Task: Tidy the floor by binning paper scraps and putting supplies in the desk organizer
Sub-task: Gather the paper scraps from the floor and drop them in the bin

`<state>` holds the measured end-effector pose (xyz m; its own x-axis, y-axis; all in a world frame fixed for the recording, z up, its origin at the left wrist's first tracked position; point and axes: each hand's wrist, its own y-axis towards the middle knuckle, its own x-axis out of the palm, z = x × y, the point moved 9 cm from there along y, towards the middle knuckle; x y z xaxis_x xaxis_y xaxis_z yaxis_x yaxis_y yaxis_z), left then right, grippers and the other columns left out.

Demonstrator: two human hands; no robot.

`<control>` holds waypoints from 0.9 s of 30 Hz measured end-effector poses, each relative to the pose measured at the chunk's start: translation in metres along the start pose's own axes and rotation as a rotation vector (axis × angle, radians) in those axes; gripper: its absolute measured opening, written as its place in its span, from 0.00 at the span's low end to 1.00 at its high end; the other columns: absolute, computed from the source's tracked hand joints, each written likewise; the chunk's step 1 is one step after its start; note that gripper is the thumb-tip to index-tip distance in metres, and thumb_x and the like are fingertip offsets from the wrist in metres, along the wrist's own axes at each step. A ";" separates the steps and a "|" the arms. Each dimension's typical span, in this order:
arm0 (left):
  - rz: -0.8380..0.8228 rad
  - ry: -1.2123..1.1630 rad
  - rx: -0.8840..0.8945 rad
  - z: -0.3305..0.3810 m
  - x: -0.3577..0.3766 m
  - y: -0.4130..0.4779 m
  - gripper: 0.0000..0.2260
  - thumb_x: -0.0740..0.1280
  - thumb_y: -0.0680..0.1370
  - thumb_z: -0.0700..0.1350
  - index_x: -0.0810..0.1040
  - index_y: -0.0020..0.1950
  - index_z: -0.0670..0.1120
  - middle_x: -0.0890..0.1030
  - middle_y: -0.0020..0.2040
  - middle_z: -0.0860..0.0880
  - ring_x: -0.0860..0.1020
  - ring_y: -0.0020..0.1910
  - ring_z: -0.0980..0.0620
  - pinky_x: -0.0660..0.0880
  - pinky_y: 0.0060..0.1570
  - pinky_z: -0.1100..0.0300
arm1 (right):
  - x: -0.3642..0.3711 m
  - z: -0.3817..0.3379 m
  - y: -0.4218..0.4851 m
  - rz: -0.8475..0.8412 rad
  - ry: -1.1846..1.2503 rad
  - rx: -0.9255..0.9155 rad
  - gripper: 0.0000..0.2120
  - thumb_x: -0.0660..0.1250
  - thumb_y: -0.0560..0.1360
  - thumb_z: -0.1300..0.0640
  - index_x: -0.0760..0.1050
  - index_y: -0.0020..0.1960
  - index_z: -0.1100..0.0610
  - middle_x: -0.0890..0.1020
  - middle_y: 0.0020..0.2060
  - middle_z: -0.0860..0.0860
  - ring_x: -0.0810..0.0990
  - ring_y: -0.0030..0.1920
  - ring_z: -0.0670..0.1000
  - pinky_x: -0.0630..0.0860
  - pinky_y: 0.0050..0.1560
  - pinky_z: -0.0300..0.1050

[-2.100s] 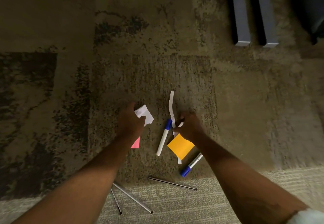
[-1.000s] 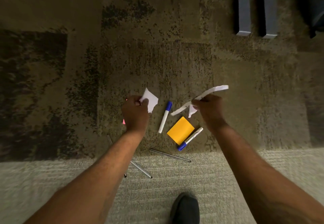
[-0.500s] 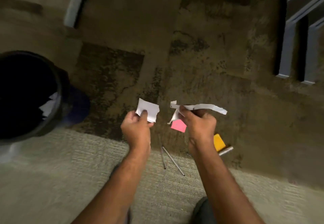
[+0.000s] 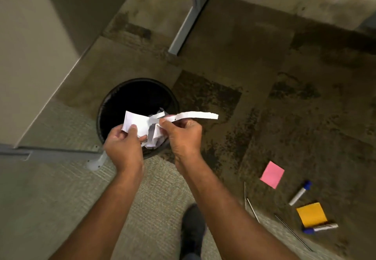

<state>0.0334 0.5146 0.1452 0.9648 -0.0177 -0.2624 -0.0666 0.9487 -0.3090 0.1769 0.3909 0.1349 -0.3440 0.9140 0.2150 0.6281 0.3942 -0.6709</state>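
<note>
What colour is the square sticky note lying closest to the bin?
Pink sticky note, seen clearly in the head view.

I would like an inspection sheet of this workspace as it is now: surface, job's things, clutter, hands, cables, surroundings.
Surface: patchy brown carpet, paler carpet nearer the person.
Job's things: black bin with crumpled paper inside; white paper piece and long paper strip held above it; pink note, orange note pad, two blue-capped markers and thin metal rods lying on the floor.
Clutter: nothing seen beyond these.
Hands: left hand grips the white paper piece; right hand pinches the long paper strip.
Cables: nothing seen.
Surroundings: grey desk leg, a second grey foot, pale panel, dark shoe.
</note>
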 end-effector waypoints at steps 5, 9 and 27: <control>0.067 0.025 -0.120 -0.032 -0.024 0.054 0.14 0.68 0.78 0.37 0.77 0.63 0.37 0.83 0.56 0.41 0.84 0.40 0.54 0.83 0.43 0.60 | 0.040 0.044 0.033 0.044 -0.120 0.089 0.04 0.75 0.72 0.62 0.81 0.45 0.61 0.87 0.40 0.55 0.86 0.40 0.52 0.84 0.41 0.46; 0.049 0.059 -0.202 -0.057 -0.029 0.077 0.18 0.66 0.80 0.38 0.74 0.69 0.38 0.82 0.61 0.42 0.83 0.40 0.55 0.82 0.40 0.65 | 0.048 0.072 0.057 0.113 -0.271 0.124 0.07 0.74 0.72 0.62 0.78 0.39 0.57 0.86 0.39 0.53 0.84 0.37 0.50 0.80 0.36 0.42; -0.128 0.217 -0.023 -0.061 0.009 0.085 0.15 0.66 0.80 0.41 0.77 0.67 0.41 0.82 0.62 0.44 0.80 0.62 0.50 0.77 0.65 0.50 | 0.060 0.064 0.076 -0.012 -0.567 -0.052 0.23 0.66 0.78 0.64 0.70 0.72 0.56 0.81 0.61 0.53 0.80 0.54 0.47 0.74 0.50 0.35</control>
<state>0.0213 0.5761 0.0611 0.8886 -0.2073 -0.4091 0.0449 0.9271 -0.3722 0.1591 0.4692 0.0514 -0.6634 0.7205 -0.2020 0.6502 0.4215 -0.6322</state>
